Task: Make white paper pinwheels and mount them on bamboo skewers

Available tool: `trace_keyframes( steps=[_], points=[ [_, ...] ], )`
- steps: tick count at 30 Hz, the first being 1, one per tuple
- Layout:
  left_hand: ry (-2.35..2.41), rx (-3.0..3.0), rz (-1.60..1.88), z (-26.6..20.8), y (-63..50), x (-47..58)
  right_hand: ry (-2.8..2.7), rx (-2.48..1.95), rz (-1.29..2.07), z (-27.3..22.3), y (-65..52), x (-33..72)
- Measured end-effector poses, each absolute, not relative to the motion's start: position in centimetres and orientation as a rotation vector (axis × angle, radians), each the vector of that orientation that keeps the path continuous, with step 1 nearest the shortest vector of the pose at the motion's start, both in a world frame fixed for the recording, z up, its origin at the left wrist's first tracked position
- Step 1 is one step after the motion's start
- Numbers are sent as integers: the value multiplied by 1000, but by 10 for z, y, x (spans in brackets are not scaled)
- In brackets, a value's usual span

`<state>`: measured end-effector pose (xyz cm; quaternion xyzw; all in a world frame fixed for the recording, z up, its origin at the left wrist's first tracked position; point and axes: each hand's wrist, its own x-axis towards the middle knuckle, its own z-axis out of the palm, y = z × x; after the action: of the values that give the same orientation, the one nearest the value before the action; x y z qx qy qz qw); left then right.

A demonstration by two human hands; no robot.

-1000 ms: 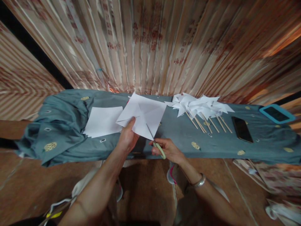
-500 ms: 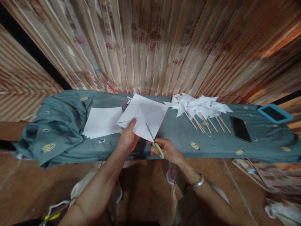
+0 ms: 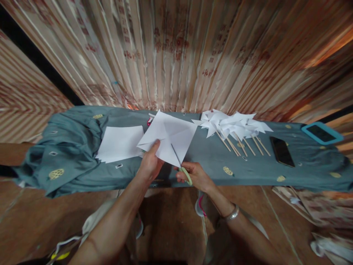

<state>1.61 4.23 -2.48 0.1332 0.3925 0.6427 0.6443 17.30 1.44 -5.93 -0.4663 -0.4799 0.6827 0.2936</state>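
My left hand [image 3: 151, 161] grips a square white sheet of paper [image 3: 179, 134] by its lower left side, thumb on top and fingers underneath. The sheet is held above the cloth with one corner toward me, and creases and a slit on its left side show. In my right hand [image 3: 194, 175] is a pair of scissors [image 3: 186, 176] with light green handles. One blade lies over the paper, running from the near corner toward the middle; the other blade is hidden beneath. A stack of white paper [image 3: 121, 143] lies left of the held sheet.
A grey-green patterned cloth [image 3: 206, 158] covers the narrow table. To the right lie several white paper pinwheels [image 3: 234, 123] on wooden sticks, a dark phone [image 3: 282, 151] and a blue-framed tablet [image 3: 322, 133]. A pink and white item [image 3: 149, 120] is partly behind the sheet. Corrugated sheeting [image 3: 176, 55] stands behind.
Hardly anything differs. The left flap of the paper beside the slit looks slightly shifted; both hands and the scissors keep their places.
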Motion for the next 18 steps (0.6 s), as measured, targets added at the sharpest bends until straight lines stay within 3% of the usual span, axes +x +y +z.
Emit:
trace_keyframes(
  steps=[18],
  points=[
    [939,285,1454,-23,39,21,-1423,-1219,1715,-60,15,175]
  ],
)
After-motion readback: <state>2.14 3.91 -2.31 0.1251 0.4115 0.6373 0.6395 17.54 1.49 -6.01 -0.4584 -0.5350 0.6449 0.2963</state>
